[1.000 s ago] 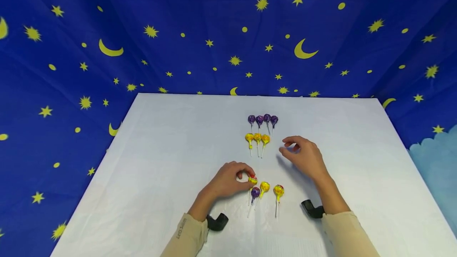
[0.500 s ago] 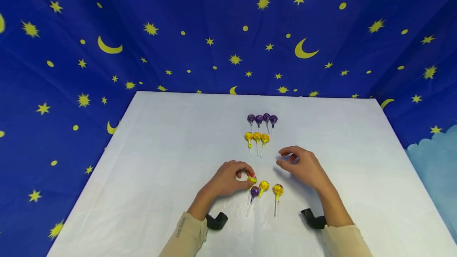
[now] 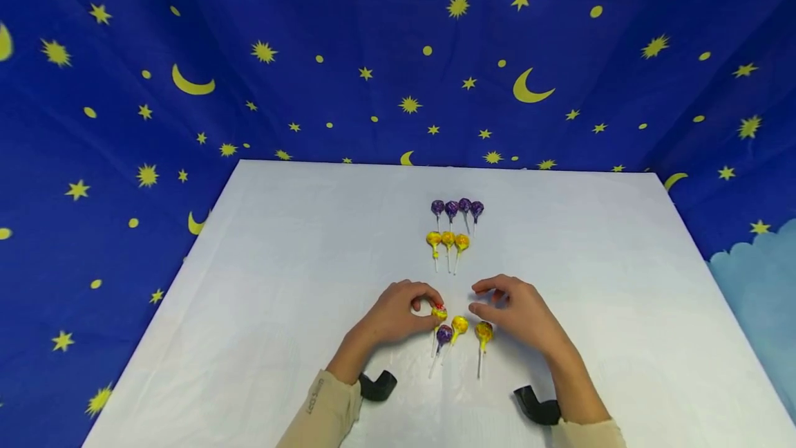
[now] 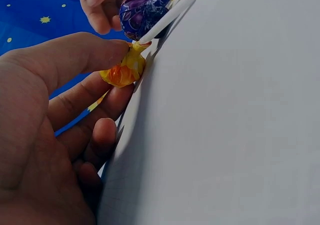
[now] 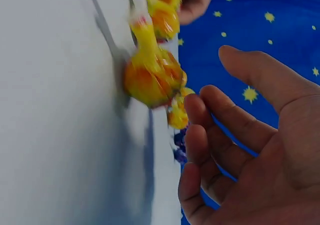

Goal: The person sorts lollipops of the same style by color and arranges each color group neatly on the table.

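Observation:
My left hand [image 3: 401, 311] pinches the yellow head of a lollipop [image 4: 125, 70] between thumb and fingers, its white stick pointing toward me. Right beside it lies a purple lollipop [image 3: 444, 334], which the left wrist view shows close past the thumb. A yellow lollipop [image 3: 459, 325] is just right of that one. My right hand [image 3: 519, 310] hovers with thumb and fingers apart, holding nothing. Nearest to it is another yellow lollipop [image 5: 152, 77], lying with its stick toward me.
Farther up the white table [image 3: 311, 240] lie a row of several purple lollipops [image 3: 451, 208] and below it a row of three yellow lollipops [image 3: 448, 240]. Black curved pieces [image 3: 537, 406] sit at both wrists. A blue star-patterned cloth [image 3: 373, 40] hangs behind the table.
My right hand has come down and left from beside the yellow row toward the nearer lollipops. The left hand stays in place with its lollipop.

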`<action>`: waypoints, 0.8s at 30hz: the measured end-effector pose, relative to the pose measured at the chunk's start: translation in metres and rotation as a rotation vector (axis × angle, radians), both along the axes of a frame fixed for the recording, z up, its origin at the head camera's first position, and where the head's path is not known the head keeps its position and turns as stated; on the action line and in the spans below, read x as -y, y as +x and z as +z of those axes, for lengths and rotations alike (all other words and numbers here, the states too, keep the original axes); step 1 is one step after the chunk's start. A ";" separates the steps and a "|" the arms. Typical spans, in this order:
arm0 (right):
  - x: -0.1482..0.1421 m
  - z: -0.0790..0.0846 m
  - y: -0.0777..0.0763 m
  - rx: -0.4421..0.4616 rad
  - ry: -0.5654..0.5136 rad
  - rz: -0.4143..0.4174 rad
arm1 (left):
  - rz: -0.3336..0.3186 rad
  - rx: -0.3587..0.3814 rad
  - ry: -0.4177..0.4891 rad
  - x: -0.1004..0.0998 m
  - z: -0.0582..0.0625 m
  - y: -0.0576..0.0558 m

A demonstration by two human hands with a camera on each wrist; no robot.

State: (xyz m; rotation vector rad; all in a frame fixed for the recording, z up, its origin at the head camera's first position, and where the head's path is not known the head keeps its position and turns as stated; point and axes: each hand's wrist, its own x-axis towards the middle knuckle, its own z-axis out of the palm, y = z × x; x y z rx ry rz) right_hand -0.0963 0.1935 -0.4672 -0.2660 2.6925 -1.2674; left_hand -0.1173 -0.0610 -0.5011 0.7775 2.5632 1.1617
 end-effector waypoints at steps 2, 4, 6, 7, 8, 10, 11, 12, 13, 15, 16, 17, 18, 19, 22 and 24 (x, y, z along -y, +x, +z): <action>0.004 -0.002 0.002 0.007 0.008 0.017 | 0.002 -0.002 0.003 0.001 0.000 0.000; 0.007 -0.004 0.005 0.016 0.016 0.027 | 0.005 0.000 0.004 0.001 0.001 0.001; 0.010 -0.005 0.007 0.017 0.025 0.031 | 0.002 -0.004 0.007 0.001 0.001 0.001; 0.011 -0.006 0.008 0.015 0.027 0.030 | 0.000 -0.005 0.010 0.000 0.001 0.001; 0.011 -0.007 0.008 0.012 0.029 0.030 | -0.001 -0.004 0.009 0.000 0.002 0.001; 0.012 -0.009 0.009 0.002 0.038 0.030 | -0.002 -0.004 0.008 -0.001 0.002 0.000; 0.013 -0.010 0.009 0.001 0.041 0.032 | -0.001 -0.002 0.006 -0.001 0.001 0.000; 0.013 -0.010 0.009 0.000 0.046 0.034 | 0.000 0.001 0.004 -0.001 0.001 0.000; 0.013 -0.011 0.009 0.001 0.050 0.035 | 0.002 0.004 0.002 -0.001 0.001 0.000; 0.013 -0.012 0.009 0.000 0.059 0.040 | 0.004 0.005 -0.004 -0.002 0.001 -0.001; 0.013 -0.013 0.009 0.000 0.062 0.041 | 0.004 0.005 -0.003 -0.002 0.001 -0.001; 0.013 -0.013 0.010 0.000 0.063 0.043 | 0.005 0.004 -0.006 -0.002 0.001 -0.001; 0.014 -0.013 0.010 0.000 0.061 0.045 | 0.005 0.003 -0.004 -0.002 0.001 -0.001; 0.014 -0.013 0.010 0.000 0.058 0.048 | 0.005 0.002 -0.002 -0.002 0.001 -0.001; 0.015 -0.013 0.011 0.003 0.050 0.061 | 0.003 0.002 0.003 -0.002 0.002 -0.001; 0.016 -0.013 0.012 0.008 0.046 0.076 | 0.001 0.004 0.007 -0.001 0.001 0.000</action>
